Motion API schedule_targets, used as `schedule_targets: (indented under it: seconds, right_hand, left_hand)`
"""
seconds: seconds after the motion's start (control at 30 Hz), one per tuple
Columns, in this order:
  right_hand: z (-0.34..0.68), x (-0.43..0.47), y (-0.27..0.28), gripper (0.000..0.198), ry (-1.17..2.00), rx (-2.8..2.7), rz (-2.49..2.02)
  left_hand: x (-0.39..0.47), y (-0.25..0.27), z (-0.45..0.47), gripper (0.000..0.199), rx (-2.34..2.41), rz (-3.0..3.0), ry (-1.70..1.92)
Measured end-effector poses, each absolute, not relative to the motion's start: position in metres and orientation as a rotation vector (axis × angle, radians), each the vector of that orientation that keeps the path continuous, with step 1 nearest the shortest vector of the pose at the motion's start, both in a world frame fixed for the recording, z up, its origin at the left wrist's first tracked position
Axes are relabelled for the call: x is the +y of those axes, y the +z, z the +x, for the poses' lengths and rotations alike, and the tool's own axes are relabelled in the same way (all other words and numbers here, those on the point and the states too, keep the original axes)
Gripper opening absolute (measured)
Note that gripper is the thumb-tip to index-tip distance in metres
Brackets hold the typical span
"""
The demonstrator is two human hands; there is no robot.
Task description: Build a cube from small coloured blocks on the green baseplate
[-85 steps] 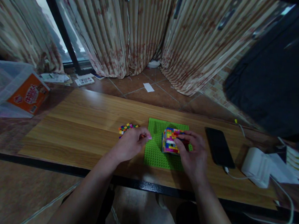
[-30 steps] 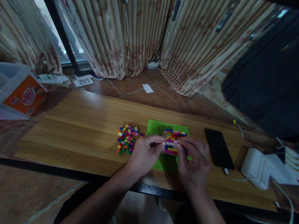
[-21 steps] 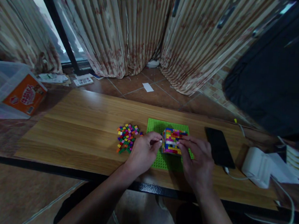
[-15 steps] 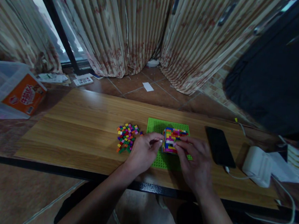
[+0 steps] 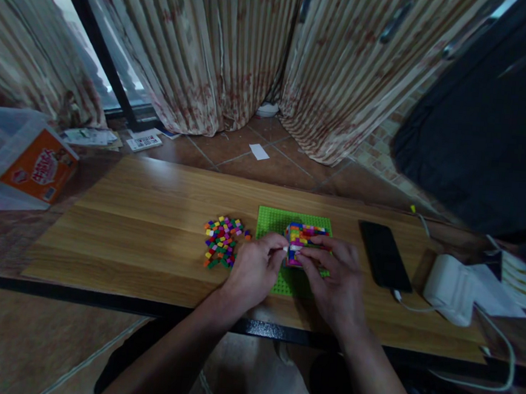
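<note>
On a green studded baseplate [image 5: 270, 218] stands a block built from many coloured toy bricks [image 5: 303, 230]. My left hand [image 5: 255, 269] is at the block's left side, thumb and forefinger pinched on a small white brick [image 5: 285, 248]. My right hand [image 5: 336, 275] reaches over the block from the right, its fingers closed against the top and near part and hiding some of it. Whether a loose piece is between those fingertips, I cannot tell. Left of the baseplate lies a pile of small loose bricks [image 5: 222, 239] in mixed colours, partly behind my left hand.
The wooden tabletop [image 5: 151, 224] carries a black phone [image 5: 384, 255] on the right, with a cable running to a white box-shaped device [image 5: 450, 289]. Papers [image 5: 496, 291] lie beyond it. A clear plastic tub [image 5: 5, 164] with an orange label stands at far left.
My right hand has shifted slightly left along the block, its fingertips nearer my left hand. The left hand keeps its pinch on the white brick, now closer against the block's left edge.
</note>
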State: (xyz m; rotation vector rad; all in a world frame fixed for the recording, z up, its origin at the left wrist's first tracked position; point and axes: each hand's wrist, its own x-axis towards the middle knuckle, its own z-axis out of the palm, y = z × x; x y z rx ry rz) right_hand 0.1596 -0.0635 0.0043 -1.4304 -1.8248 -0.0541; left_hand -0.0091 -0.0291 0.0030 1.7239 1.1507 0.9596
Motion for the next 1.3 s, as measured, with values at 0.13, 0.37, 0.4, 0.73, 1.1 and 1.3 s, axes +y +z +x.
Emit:
schedule_targets:
  seconds: [0.13, 0.37, 0.4, 0.73, 1.1, 1.3]
  right_hand:
    - [0.159, -0.063, 0.003, 0.009, -0.03, -1.793, -1.457]
    - [0.158, -0.064, 0.003, 0.009, -0.018, -1.796, -1.455]
    - [0.158, -0.064, 0.003, 0.009, -0.017, -1.8, -1.452]
    - [0.157, -0.065, 0.007, 0.011, 0.0, -1.748, -1.483]
    - [0.151, -0.062, 0.003, 0.018, 0.06, -1.547, -1.559]
    - [0.146, -0.058, -0.005, 0.034, 0.077, -1.462, -1.655]
  left_hand:
    - [-0.03, 0.005, -0.007, 0.014, 1.153, 1.811, 0.991]
    - [-0.029, 0.003, 0.0, 0.016, 1.16, 1.826, 1.081]
    - [-0.029, 0.003, 0.001, 0.016, 1.162, 1.821, 1.085]
    - [-0.03, 0.002, 0.003, 0.015, 1.15, 1.83, 1.079]
    - [-0.03, 0.003, 0.003, 0.013, 1.162, 1.844, 1.043]
    - [-0.03, 0.001, 0.004, 0.013, 1.167, 1.804, 1.07]
